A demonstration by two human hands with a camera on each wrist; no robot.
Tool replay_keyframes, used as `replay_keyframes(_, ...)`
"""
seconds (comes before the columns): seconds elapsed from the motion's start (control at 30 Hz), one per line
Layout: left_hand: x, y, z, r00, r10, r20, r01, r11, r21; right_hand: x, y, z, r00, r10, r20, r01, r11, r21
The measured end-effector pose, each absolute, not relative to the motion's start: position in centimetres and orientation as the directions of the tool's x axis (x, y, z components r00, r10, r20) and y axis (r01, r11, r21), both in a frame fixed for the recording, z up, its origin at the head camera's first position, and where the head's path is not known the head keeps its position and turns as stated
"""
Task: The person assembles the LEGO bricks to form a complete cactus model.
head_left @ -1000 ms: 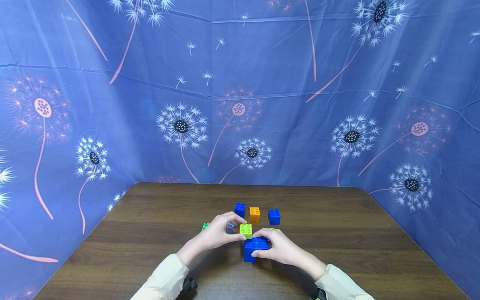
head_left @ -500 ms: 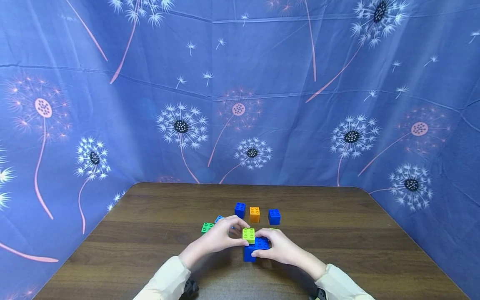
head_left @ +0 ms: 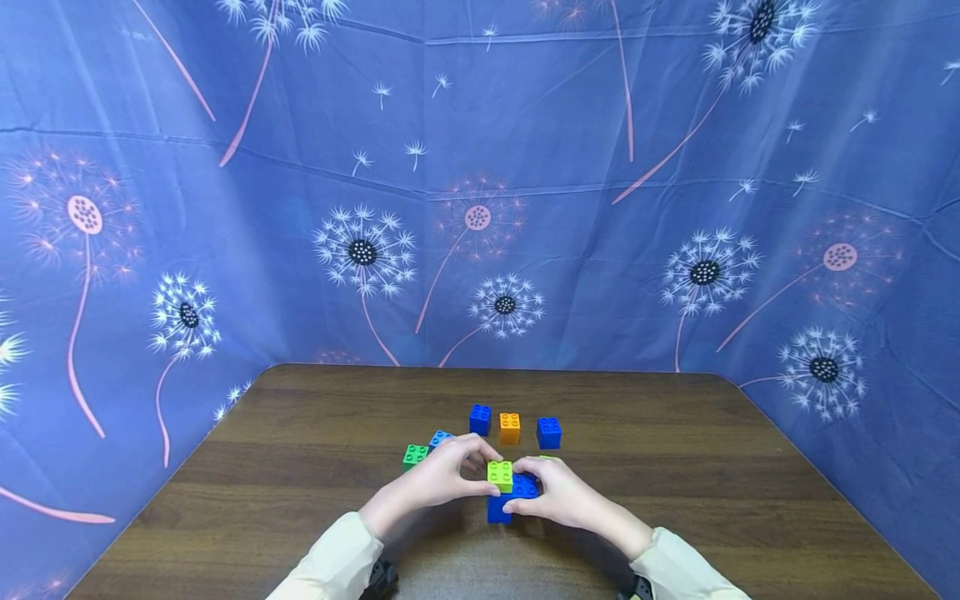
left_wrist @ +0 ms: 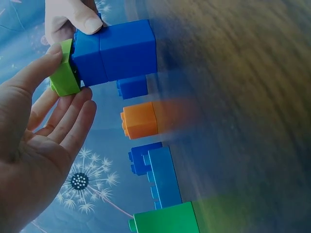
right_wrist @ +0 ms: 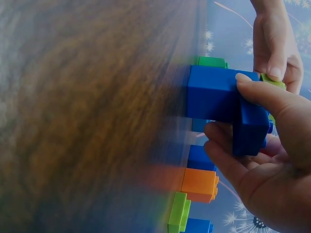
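In the head view my left hand point(head_left: 438, 475) pinches a lime green toy building brick point(head_left: 500, 476) between thumb and fingers. The brick sits over the left end of a blue brick stack point(head_left: 498, 510), and in the left wrist view it is slightly tilted against the studs. My right hand point(head_left: 561, 493) grips that stack from the right. Seen from the right wrist, the stack has a block-shaped lower brick point(right_wrist: 211, 92) and a longer upper brick point(right_wrist: 249, 128) that overhangs it, with the thumb and fingers around the upper one.
Behind the hands on the wooden table point(head_left: 637, 408) stand a blue brick point(head_left: 480, 419), an orange brick point(head_left: 510, 428) and another blue brick point(head_left: 549, 433). Left of them are a green brick point(head_left: 415, 456) and a light blue brick point(head_left: 440, 437). Another lime brick point(right_wrist: 178, 213) stands beyond the right hand.
My left hand has moved slightly right and toward me, bringing the lime green brick over the blue stack's left end. The right hand and the stack stay in place.
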State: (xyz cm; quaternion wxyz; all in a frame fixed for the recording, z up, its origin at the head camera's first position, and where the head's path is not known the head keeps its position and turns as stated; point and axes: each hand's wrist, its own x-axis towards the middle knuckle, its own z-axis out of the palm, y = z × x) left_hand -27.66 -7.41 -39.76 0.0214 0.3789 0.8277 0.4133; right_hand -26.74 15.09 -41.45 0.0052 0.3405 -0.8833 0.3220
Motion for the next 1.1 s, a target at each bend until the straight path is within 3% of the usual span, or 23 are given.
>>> replay_keyframes(0.23, -27.56, -7.16, -39.89, -0.705, 0.645, 0.293, 0.636, 0.394, 0.663, -26.65, 15.09, -41.53, -0.778, -0.594, 0.202, -0.579, 0.556, -0.596)
replay_keyframes(1.1, -27.53, -6.75, -39.62, -0.725, 0.653, 0.217, 0.589, 0.426, 0.686, -26.88, 15.17, -41.7, -0.759, -0.607, 0.234, -0.611, 0.541, -0.578)
